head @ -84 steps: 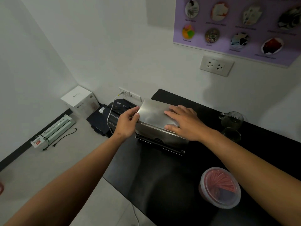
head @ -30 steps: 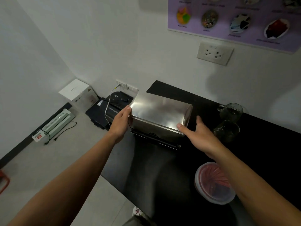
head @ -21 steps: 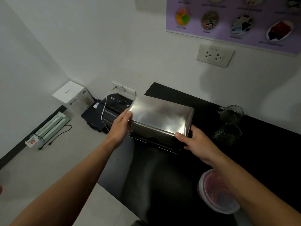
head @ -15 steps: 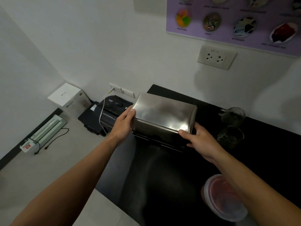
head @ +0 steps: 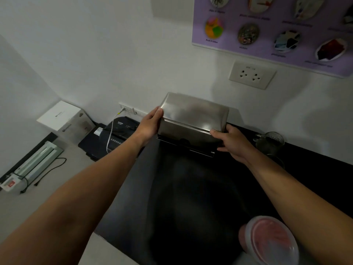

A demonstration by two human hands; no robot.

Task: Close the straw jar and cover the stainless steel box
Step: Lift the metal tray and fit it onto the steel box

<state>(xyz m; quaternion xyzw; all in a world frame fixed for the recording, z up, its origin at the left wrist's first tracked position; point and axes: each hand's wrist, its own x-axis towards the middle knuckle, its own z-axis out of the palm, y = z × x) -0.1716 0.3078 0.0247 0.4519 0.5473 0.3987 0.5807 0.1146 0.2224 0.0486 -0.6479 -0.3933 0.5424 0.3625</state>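
A stainless steel box (head: 193,119) with its shiny lid on stands at the back of the black counter (head: 191,197), near the wall. My left hand (head: 150,124) grips the box's left end, thumb on the lid's top edge. At the right front corner my right hand (head: 232,142) holds the box, thumb on the lid's rim. A clear plastic straw jar (head: 271,241) with pink straws inside and a clear lid over its top sits at the counter's near right, partly behind my right forearm.
Two glass mugs (head: 270,142) stand right of the box by the wall. Left of the counter, on the floor, lie a black shredder (head: 118,138) with a white cable, a white carton (head: 63,119) and a laminator (head: 32,165). A wall socket (head: 251,74) is above.
My right hand slid off the top of the lid to the box's right front corner. The box now sits closer to the wall in the view.
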